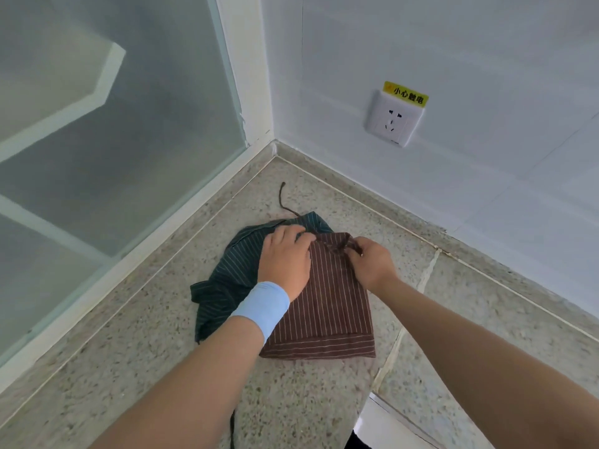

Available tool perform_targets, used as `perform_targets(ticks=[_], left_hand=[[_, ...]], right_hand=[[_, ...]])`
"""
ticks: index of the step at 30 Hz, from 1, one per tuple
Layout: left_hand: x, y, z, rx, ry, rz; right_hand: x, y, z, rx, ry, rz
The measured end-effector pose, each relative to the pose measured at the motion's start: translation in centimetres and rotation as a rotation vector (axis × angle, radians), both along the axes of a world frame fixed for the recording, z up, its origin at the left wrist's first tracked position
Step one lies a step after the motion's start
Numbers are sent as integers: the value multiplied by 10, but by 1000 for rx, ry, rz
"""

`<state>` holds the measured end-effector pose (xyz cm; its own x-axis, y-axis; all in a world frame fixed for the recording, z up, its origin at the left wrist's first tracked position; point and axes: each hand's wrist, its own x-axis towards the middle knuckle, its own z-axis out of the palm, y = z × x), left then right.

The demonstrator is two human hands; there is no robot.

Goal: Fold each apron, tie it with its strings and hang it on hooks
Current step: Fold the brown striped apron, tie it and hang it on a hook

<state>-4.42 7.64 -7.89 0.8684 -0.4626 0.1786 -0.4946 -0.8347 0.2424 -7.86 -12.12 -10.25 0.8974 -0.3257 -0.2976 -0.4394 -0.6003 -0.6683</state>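
Right hand [372, 264], left hand [285, 260] pinch string [340, 247] atop folded brown apron [330, 312] (pinstriped).

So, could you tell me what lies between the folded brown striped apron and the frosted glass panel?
In the head view, a crumpled dark green striped apron lies there, then bare speckled stone counter up to the panel.

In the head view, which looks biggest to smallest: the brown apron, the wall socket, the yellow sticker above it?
1. brown apron
2. wall socket
3. yellow sticker
The apron lies closest, which flatters its size.
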Motion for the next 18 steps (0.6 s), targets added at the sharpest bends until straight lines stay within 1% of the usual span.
perform_targets(ticks=[3,5,6,7,8,9,10,11,12,13,15,16,18], left_hand=[[-19,2,-27,101,213,-81],[-26,7,-44,239,330,-53],[-26,9,-53,306,387,-37],[-26,10,-61,362,430,-24],[-25,11,-67,396,463,-11],[-23,12,-72,412,478,1],[-20,12,-76,416,482,9],[-18,13,-80,418,484,13],[-16,13,-82,414,486,14],[-14,14,-84,405,491,16],[-12,20,-84,387,517,17],[-11,24,-82,388,534,12],[-10,32,-77,408,549,10]], right_hand=[[13,-1,-16,-61,75,-101],[12,4,-23,-59,42,-173],[8,7,-28,-124,-15,-154],[1,10,-31,-245,-100,-87],[-6,12,-32,-387,-191,25],[-13,15,-33,-505,-266,166],[-17,15,-36,-580,-298,327],[-20,15,-40,-617,-264,477],[-19,14,-44,-646,-180,583],[-16,11,-49,-652,-55,634],[-8,4,-58,-643,189,631],[-5,1,-61,-640,253,627],[-3,-2,-60,-662,280,618]])
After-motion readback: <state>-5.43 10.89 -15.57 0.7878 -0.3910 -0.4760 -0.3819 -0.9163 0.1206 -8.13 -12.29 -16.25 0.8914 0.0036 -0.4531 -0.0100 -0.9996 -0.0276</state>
